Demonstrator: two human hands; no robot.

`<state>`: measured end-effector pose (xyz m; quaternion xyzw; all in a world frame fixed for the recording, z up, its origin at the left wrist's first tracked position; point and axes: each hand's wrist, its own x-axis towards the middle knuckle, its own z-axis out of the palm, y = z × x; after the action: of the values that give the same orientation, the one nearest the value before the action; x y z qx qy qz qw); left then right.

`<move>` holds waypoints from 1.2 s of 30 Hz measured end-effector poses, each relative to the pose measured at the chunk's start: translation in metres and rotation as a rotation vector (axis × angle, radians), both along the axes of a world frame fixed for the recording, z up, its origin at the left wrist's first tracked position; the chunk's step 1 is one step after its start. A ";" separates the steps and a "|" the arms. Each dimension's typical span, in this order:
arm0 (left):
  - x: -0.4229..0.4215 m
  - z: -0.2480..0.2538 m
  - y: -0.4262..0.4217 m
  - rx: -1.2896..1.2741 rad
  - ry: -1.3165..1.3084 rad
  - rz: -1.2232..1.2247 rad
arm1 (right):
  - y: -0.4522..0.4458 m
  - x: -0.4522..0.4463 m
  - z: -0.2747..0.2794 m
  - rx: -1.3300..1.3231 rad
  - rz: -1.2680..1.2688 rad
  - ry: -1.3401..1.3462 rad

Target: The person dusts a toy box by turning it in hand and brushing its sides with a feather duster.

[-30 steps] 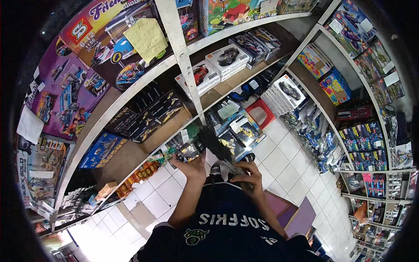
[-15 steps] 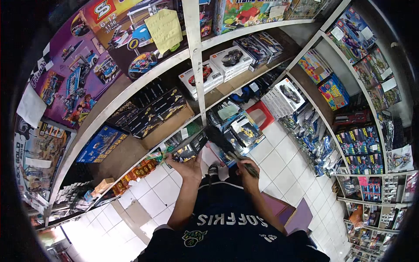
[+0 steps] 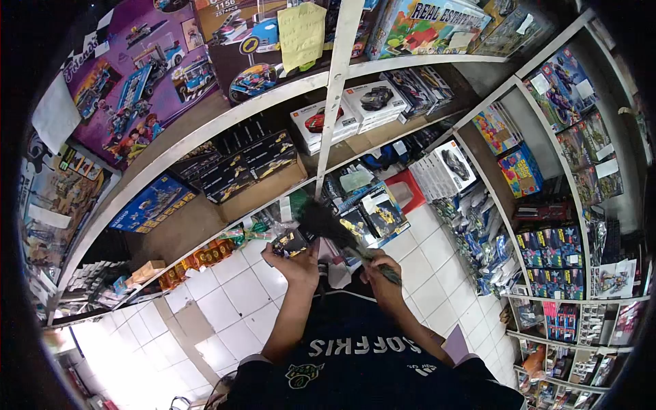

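My left hand [image 3: 298,265] is closed around the lower edge of a small dark toy box [image 3: 291,243] with yellow pictures on it. In my right hand [image 3: 383,270] is a black feather duster [image 3: 329,223], gripped by its shaft. The duster's fluffy head reaches left and covers the right part of the box; whether it presses on the surface is hard to tell. Just beyond the duster, boxes with yellow vehicle pictures [image 3: 384,210] lie low by the shelf.
A white shelf post [image 3: 331,102] rises in front of me. Black boxes [image 3: 249,169] and white car boxes [image 3: 369,100] stand on the middle shelf. A red plastic item [image 3: 408,191] and bagged goods [image 3: 478,236] sit to the right, over white floor tiles [image 3: 427,263].
The duster head has swung left and down across the box in my left hand. That box now shows less of its face. The whole view has shifted slightly.
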<state>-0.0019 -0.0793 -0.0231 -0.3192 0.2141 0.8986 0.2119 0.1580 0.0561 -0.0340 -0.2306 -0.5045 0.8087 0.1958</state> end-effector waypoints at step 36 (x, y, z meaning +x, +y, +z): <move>0.056 0.038 0.190 0.096 0.045 -0.292 | 0.176 0.086 0.038 -0.288 -0.121 0.301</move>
<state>0.0540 0.1108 0.0150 -0.2541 0.2196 0.8743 0.3503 0.2438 0.2323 0.0044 -0.1627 -0.3343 0.8845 0.2819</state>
